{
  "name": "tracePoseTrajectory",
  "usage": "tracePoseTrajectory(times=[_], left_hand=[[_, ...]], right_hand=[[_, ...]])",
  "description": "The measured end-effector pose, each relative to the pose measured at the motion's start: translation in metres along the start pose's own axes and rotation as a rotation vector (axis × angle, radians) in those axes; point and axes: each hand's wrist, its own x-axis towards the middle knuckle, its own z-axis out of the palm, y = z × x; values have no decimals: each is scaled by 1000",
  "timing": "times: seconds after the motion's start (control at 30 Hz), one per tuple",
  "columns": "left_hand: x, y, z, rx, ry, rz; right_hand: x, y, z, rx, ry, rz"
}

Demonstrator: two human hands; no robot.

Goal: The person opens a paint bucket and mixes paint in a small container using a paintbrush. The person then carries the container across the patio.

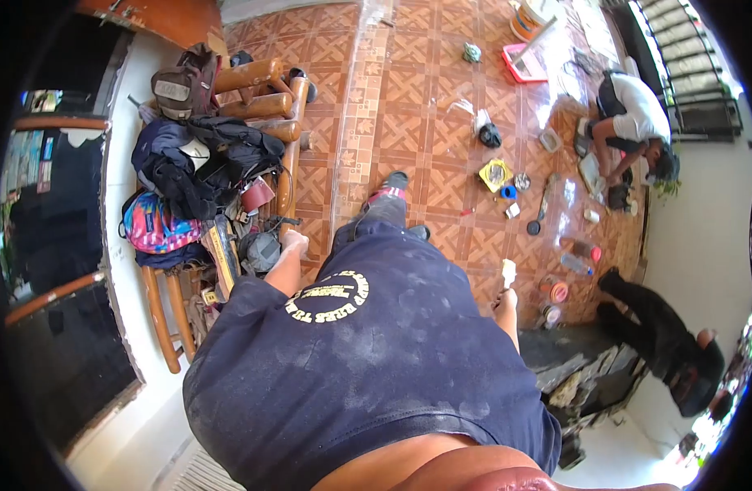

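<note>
My right hand [504, 304] hangs beside my dusty dark shirt [392, 327], closed around the handle of a small tool. Its cream-coloured end [509, 272] points away from me; whether that is a brush or a blade with paste on it, I cannot make out. My left hand [293, 244], whitened with dust, hangs near the wooden bench [290, 184] and a grey cap-like item [262, 251]. Its fingers are turned away and hard to see, and nothing shows in it. One shoe [396, 182] stands forward on the patterned tile floor [449, 237].
Bags [188, 82] and clothes [167, 164] crowd the bench at left. A yellow container [495, 175], a blue item [508, 192] and a red tray [525, 64] sit on the floor. One person [637, 114] crouches at right; another in black [670, 335] is nearer.
</note>
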Motion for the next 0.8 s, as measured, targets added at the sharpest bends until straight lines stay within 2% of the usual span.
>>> tracePoseTrajectory(times=[0.03, 0.07, 0.1, 0.13, 0.17, 0.2, 0.27, 0.3, 0.33, 0.4, 0.47, 0.5, 0.63, 0.7, 0.8], left_hand=[[-12, 17, -3, -165, 33, -108], [-9, 31, -10, -187, 44, -117], [-5, 46, -15, -407, -79, -61], [-6, 58, -13, -632, -78, -12], [-42, 87, -34, -858, -90, 36], [-41, 104, -36, -875, -83, 29], [-18, 124, -33, -775, -142, 289], [3, 130, -23, -787, -135, 286], [26, 138, -7, -646, 29, 335], [49, 162, -2, -509, 188, 376], [64, 185, -5, -504, 96, 72], [45, 203, -29, -472, 8, 63], [20, 259, -100, -664, -27, 2], [43, 267, -115, -503, 227, 383], [65, 283, -154, -611, 271, 350]], right_hand=[[6, -23, 12, -27, 21, 5], [7, -46, 27, -52, 43, 9], [7, -64, 42, -63, 28, -4], [7, -82, 54, -66, -19, 0], [4, -99, 69, -68, -65, 4], [5, -113, 84, -82, -74, -6], [5, -135, 114, -62, -71, -13], [7, -146, 128, -71, -78, -21], [11, -154, 136, -74, -139, -13], [15, -171, 151, -83, -197, -12], [14, -185, 159, -311, -228, -172], [15, -195, 167, -380, -216, -199], [13, -237, 206, -520, -161, -206], [12, -257, 227, -572, -154, -205], [16, -292, 266, -642, -160, -209]])
